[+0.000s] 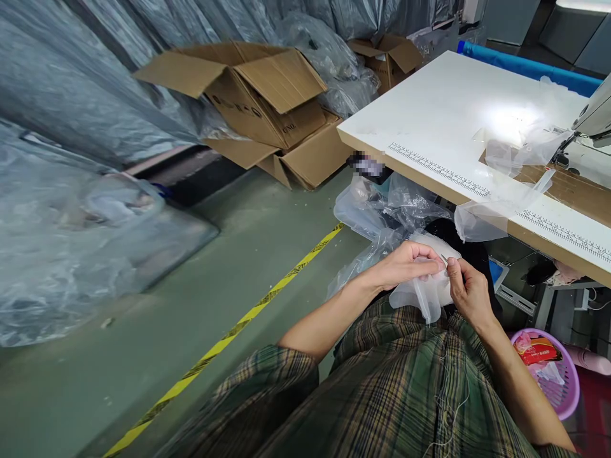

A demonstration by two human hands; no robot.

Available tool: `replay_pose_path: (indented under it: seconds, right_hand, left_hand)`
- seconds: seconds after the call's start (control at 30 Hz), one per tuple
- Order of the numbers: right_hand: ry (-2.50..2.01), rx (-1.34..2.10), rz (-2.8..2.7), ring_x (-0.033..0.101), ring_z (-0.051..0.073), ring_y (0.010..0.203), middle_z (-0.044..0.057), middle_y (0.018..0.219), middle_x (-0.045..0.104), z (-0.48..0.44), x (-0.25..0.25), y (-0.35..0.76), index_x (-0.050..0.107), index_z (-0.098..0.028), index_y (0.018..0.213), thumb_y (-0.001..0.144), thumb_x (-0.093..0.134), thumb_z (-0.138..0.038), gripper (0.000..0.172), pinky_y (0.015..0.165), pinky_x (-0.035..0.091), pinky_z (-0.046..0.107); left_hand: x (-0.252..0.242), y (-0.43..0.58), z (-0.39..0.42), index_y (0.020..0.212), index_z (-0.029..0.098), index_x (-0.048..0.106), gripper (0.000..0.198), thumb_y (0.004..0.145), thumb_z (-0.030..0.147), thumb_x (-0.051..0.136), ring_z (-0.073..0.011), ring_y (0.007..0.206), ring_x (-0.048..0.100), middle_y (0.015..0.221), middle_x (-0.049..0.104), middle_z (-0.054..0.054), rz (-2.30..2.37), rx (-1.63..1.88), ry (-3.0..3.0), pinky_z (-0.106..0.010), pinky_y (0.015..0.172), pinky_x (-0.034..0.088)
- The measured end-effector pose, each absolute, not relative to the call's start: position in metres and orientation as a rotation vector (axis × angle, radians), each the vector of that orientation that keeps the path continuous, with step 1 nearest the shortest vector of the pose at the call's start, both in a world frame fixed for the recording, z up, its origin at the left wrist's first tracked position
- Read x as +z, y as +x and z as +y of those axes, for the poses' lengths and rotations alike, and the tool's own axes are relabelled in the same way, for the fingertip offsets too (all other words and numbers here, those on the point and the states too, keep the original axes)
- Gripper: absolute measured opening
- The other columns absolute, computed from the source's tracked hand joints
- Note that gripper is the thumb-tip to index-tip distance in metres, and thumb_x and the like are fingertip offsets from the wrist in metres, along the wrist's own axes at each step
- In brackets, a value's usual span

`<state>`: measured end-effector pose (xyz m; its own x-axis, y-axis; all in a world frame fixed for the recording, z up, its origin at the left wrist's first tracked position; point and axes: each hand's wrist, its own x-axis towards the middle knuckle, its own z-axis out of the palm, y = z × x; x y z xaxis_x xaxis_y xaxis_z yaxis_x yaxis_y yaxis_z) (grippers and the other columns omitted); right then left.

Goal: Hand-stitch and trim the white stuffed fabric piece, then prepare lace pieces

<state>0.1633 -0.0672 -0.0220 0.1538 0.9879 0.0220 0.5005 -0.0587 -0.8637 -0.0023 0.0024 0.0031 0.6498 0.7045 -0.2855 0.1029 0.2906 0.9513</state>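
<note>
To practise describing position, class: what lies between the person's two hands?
In the head view, a sheer white fabric piece spans between the left hand and right hand, both gripping it. A thin dark sliver shows there too.

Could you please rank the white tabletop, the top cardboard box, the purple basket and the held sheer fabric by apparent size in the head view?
1. white tabletop
2. top cardboard box
3. purple basket and sheer fabric: these look alike. The basket is partly hidden and the fabric is crumpled, so I have not ranked them.
</note>
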Motion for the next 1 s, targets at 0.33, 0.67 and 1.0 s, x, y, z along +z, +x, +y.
replay_pose_path:
  seconds: [0.33,0.67,1.0]
  right_hand:
    - [-1.467,1.078,-1.239,0.046,0.013,0.055,-0.001,0.061,0.054,-0.084,-0.045,0.177,0.056,-0.021,0.072,0.081,0.060,-0.069,0.049,0.055,0.039,0.026]
    - [-1.831,0.574,-1.203,0.052,0.018,0.062,0.003,0.073,0.060,-0.098,-0.074,0.207,0.062,-0.020,0.080,0.082,0.053,-0.071,0.052,0.062,0.044,0.032]
    - [-1.524,0.303,-1.155,0.048,0.012,0.059,-0.001,0.069,0.055,-0.091,-0.025,0.199,0.060,-0.019,0.075,0.090,0.059,-0.047,0.032,0.057,0.039,0.026]
  left_hand:
    - [-0.018,0.011,0.017,0.087,0.015,0.071,0.022,0.080,0.036,0.071,-0.0157,0.078,0.064,0.085,0.071,-0.003,0.775,0.388,1.609,-0.027,0.072,0.049]
    - [-0.053,0.053,0.070,0.111,0.015,0.063,0.050,0.071,0.037,0.084,-0.0249,0.113,0.064,0.123,0.067,-0.013,0.923,0.819,1.485,-0.040,0.100,0.049]
    - [-0.003,0.017,0.034,0.074,0.014,0.060,0.033,0.080,0.044,0.072,-0.0197,0.096,0.064,0.102,0.070,-0.010,0.590,0.835,1.654,-0.032,0.087,0.049]
